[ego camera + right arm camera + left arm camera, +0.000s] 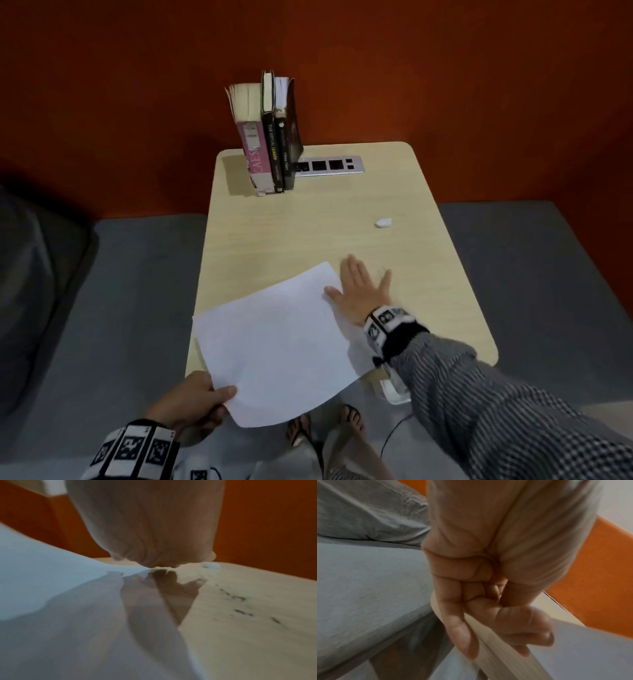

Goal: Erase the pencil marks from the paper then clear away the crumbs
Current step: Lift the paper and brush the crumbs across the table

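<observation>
The right hand [363, 291] lies flat on the table [308, 233], fingers straight and slightly spread, holding nothing; its thumb rests on the right edge of the paper [277, 342]. The left hand [191, 401] pinches the paper's near left corner, thumb on top and curled fingers beneath, as the left wrist view confirms.

The paper sits at the near edge of the table, turned at an angle, its near corner overhanging. This grip probably raises the sheet so the flat right palm can sweep the surface beside it. The visible face shows no clear pencil marks, so erasing appears complete.

Dark crumbs [240, 605] lie on the table just right of the paper, beside the right hand. The eraser [383, 222] rests farther back, well apart from both hands. Upright books [270, 144] stand at the far edge, near a socket panel [329, 165].
</observation>
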`<state>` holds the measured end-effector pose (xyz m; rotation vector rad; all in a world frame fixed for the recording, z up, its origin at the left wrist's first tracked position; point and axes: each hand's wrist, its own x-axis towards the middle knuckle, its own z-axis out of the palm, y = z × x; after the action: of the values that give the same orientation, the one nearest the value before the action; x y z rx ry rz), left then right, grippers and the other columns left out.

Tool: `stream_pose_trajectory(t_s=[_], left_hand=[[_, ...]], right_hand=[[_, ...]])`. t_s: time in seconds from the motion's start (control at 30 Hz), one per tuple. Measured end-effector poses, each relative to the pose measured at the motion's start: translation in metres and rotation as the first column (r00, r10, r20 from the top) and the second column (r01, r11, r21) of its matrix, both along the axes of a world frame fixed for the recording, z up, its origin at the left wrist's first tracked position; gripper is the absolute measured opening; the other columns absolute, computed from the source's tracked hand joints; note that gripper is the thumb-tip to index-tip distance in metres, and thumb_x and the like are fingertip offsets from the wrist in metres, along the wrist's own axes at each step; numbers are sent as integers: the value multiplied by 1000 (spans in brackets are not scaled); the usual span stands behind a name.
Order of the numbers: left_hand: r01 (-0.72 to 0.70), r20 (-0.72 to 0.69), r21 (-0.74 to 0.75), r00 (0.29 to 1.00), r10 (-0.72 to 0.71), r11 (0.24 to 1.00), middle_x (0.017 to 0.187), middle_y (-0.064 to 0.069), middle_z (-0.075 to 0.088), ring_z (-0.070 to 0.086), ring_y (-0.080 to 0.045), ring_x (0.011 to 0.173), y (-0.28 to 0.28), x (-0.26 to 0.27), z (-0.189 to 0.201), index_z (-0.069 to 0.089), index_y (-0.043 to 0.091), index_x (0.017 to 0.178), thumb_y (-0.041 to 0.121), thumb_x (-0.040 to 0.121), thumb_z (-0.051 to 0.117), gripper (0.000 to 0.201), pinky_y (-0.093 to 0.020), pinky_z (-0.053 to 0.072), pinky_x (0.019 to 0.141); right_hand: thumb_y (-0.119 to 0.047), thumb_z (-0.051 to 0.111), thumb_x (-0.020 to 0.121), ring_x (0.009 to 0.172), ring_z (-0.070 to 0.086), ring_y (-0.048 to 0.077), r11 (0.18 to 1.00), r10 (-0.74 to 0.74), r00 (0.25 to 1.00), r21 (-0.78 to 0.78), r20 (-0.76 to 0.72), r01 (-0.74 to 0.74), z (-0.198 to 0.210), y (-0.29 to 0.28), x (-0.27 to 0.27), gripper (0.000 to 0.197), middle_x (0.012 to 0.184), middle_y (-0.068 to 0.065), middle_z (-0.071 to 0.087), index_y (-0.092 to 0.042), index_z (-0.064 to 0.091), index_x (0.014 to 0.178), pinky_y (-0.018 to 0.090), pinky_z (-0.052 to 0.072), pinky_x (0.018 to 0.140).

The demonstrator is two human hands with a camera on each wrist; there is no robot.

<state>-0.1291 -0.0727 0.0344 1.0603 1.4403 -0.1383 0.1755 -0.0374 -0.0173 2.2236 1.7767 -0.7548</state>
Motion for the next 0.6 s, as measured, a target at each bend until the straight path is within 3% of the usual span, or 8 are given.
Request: stream_pose_trajectory(t_s=[0.1, 0.17, 0.2, 0.27, 0.33, 0.37, 0.47, 0.6], left_hand=[[6, -1, 25, 1000, -6, 1000, 36, -5, 44, 38, -10, 27, 2, 4, -2, 50, 6, 44, 3, 97, 52, 53, -18, 31, 35], [10, 0, 30, 1000, -10, 1000, 38, -7, 45, 39, -11, 29, 4, 3, -2, 50, 6, 46, 2, 96, 54, 50, -18, 32, 35], [7, 5, 35, 1000, -7, 999, 39, -7, 46, 41, -11, 30, 4, 1, -1, 51, 5, 48, 3, 96, 54, 48, -18, 33, 36], [6, 10, 25, 1000, -7, 1000, 41, -8, 48, 42, -12, 33, 4, -6, -3, 53, 6, 49, 6, 96, 55, 47, -19, 35, 38], [58, -4, 30, 998, -58, 998, 43, -7, 49, 42, -13, 34, 3, -12, -4, 53, 9, 46, 9, 97, 55, 50, -20, 35, 42], [71, -5, 19, 997, -71, 997, 42, -6, 49, 41, -12, 33, 2, -12, -3, 53, 11, 44, 8, 97, 55, 52, -19, 34, 42], [132, 25, -29, 991, -131, 991, 41, -3, 49, 41, -10, 31, 2, -10, -1, 53, 12, 39, 9, 97, 54, 58, -18, 35, 41], [275, 10, -50, 961, -275, 960, 46, 2, 54, 47, -9, 37, 14, -15, -5, 55, 14, 42, 24, 97, 56, 56, -21, 39, 50]], right_hand=[[-66, -1, 87, 140, -21, 12, 971, 235, 968, 71, -91, -229, 6, -48, -40, 72, 149, -10, -29, -25, -22, 142, 57, -24, 104], [-67, 2, 88, 140, -22, 11, 955, 297, 943, 54, -150, -292, 1, -76, -51, 70, 145, -14, -33, -27, -25, 140, 54, -25, 104], [-66, 1, 88, 141, -22, 12, 966, 257, 958, 32, -124, -255, -3, -79, -41, 69, 144, -15, -34, -28, -27, 138, 54, -24, 105], [-65, -2, 87, 141, -21, 13, 999, 41, 999, 10, -17, -40, -7, -71, -9, 69, 146, -11, -34, -26, -28, 138, 58, -19, 107], [-64, 1, 88, 141, -20, 12, 993, -118, 992, -2, 46, 119, 1, -49, 8, 73, 150, -7, -30, -20, -24, 141, 61, -17, 106], [-64, 4, 89, 141, -19, 11, 996, -93, 995, 20, 40, 92, 8, -34, 3, 74, 151, -7, -28, -18, -22, 142, 61, -18, 105], [-60, 10, 93, 142, -15, 10, 977, 191, 979, 114, -76, -182, 22, 17, -58, 70, 153, -8, -23, -22, -18, 144, 60, -18, 105], [-62, 6, 92, 143, -14, 14, 923, 384, 911, 32, -149, -383, 11, 64, -129, 70, 153, -7, -22, -21, -15, 145, 63, -16, 107]])
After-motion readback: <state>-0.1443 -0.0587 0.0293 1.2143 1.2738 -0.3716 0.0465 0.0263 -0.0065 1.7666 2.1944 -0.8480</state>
